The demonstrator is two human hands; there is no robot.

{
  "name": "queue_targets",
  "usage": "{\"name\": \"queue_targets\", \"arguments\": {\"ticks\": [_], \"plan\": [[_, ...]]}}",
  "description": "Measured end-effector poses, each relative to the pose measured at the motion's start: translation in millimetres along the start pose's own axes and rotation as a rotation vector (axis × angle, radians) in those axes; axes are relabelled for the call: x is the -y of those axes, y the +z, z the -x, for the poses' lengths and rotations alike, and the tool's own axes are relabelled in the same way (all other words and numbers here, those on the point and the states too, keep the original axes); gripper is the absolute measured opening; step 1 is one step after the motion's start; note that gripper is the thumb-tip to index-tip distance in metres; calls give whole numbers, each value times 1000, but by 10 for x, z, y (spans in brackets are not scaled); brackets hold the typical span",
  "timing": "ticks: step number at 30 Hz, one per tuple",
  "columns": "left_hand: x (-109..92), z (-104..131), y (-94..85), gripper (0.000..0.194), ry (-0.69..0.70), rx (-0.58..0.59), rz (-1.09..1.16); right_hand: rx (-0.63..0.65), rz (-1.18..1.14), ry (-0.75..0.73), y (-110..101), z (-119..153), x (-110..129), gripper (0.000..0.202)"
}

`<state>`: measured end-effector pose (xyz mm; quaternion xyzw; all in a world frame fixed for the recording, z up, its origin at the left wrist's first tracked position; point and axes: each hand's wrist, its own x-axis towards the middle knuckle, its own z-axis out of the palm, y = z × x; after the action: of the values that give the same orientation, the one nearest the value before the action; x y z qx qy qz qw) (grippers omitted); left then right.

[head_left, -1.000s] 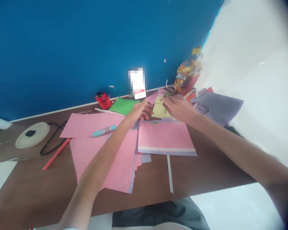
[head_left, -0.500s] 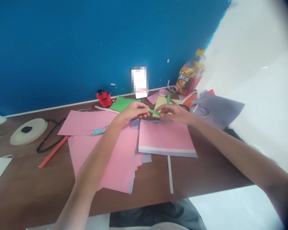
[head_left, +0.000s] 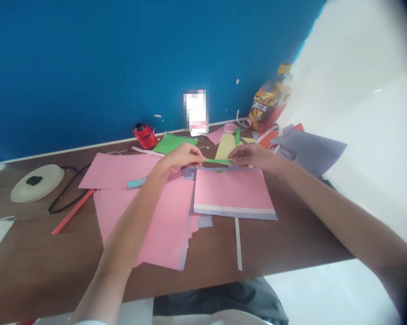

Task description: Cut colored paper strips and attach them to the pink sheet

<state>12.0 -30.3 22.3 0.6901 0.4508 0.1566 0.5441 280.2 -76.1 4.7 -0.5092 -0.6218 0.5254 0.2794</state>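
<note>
A narrow green paper strip (head_left: 218, 160) is stretched level between my two hands. My left hand (head_left: 185, 156) pinches its left end, and my right hand (head_left: 247, 155) pinches the other end. Just below the strip lies a pink sheet (head_left: 232, 189) with a white and a lavender band along its near edge. Larger pink sheets (head_left: 149, 225) lie under and beside my left forearm. Behind my hands are a green sheet (head_left: 173, 143) and a pale yellow paper (head_left: 224, 143). A white strip (head_left: 238, 246) lies on the table in front of the banded sheet.
A bright phone-like screen (head_left: 196, 112), blurred out, leans on the blue wall. A red spool-like object (head_left: 145, 136) stands left of it, a drink bottle (head_left: 269, 101) to the right. Lavender paper (head_left: 312, 149), a round white lid (head_left: 37, 183), a black cord (head_left: 56, 210) and a red stick (head_left: 73, 212) also lie about.
My hands have moved apart, so a longer stretch of the green strip shows between them. My left hand shifted left and my right hand slightly right. The view shifted slightly.
</note>
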Motion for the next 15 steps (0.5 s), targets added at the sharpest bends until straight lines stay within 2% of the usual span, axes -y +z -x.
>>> {"name": "queue_targets", "arguments": {"ticks": [7,10,15], "plan": [[-74,65,-31,12,-44,96,-27,-208,-23,28,76,118,-143,32],[-85,74,-42,12,-42,159,-56,-189,-50,53,95,178,-164,32],[-54,69,-66,11,-62,157,-108,-229,-88,83,137,230,-189,28]]}}
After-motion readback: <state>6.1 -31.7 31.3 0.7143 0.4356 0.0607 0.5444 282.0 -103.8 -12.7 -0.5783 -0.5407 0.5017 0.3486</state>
